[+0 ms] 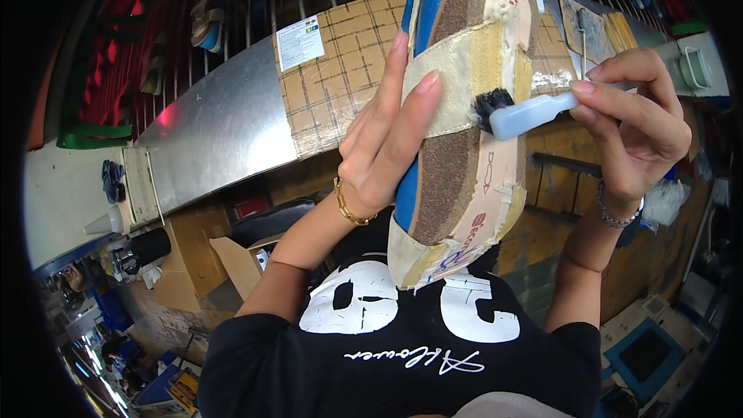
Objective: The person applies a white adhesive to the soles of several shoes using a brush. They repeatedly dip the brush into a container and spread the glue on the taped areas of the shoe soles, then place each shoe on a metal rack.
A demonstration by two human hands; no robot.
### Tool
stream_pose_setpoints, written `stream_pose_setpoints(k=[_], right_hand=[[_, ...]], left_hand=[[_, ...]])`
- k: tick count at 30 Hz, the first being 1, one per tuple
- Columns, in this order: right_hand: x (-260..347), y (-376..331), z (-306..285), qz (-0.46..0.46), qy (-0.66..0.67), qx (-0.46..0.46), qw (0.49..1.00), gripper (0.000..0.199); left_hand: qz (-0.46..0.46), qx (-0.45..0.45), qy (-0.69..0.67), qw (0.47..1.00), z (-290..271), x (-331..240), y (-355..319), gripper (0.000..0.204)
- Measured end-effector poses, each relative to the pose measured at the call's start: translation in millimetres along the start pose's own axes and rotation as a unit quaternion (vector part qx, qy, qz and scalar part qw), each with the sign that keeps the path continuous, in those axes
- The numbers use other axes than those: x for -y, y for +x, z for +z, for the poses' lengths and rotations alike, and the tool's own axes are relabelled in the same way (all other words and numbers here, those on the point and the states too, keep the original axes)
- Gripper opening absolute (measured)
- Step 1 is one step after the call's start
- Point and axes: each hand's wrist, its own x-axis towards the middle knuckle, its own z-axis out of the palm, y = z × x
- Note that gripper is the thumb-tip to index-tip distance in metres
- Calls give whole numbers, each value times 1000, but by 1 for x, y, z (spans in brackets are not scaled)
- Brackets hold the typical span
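Far side: curved metal hood [209, 131] with taped cardboard panel [333, 85]. Wire rack [193, 0] behind holds sandals. Cardboard boxes [232, 263] stand left.

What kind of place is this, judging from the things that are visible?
Probably a footwear workshop: the left hand holds an unfinished sandal, the right hand brushes it with a small brush, and more sandals hang behind.

Blue-edged brown sandal sole [453, 162], cream straps, black-bristled white brush [526, 114], black-and-white shirt [402, 340]

A shoe workshop: sandals [207, 22] racked behind a metal-topped, cardboard-patched workbench [224, 120].
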Motion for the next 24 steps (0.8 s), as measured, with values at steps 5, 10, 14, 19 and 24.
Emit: stream_pose_setpoints(k=[5, 10, 14, 19, 24], right_hand=[[1, -1, -5, 19, 5, 24, 1000, 27], [2, 3, -1, 53, 96, 39, 993, 21], [10, 5, 19, 123, 29, -113, 986, 16], [44, -6, 29, 220, 90, -140, 961, 21], [49, -12, 36, 246, 12, -154, 957, 25]], left_hand=[[5, -3, 3, 1000, 0, 0, 2, 69], [12, -14, 4, 1000, 3, -2, 4, 68], [24, -28, 16, 999, 4, 0, 11, 68], [43, -52, 46, 997, 1, 4, 20, 68], [49, -51, 10, 997, -1, 6, 22, 65]])
